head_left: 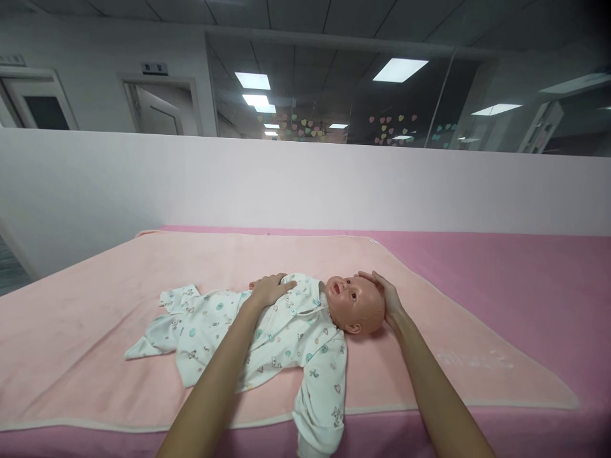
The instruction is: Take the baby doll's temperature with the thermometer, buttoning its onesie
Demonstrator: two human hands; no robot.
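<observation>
A baby doll (pixel 341 302) lies on its back across a peach blanket (pixel 119 273), its head to the right. It wears a white printed suit (pixel 286 337) with snaps at the chest and loose, flat legs at the left. My left hand (pixel 272 289) rests open on the doll's chest and far side, fingers stretched over the cloth. At the crown of the doll's head, my right hand (pixel 389 296) lies cupped against it, with fingers extended and some of them hidden behind the head. One sleeve reaches over the blanket's near edge.
Beneath the blanket is a pink padded surface (pixel 539 286). A white partition (pixel 305 184) runs along the far side. Behind it are a glass wall with heart-shaped stickers (pixel 305 124) and a doorway (pixel 160 108).
</observation>
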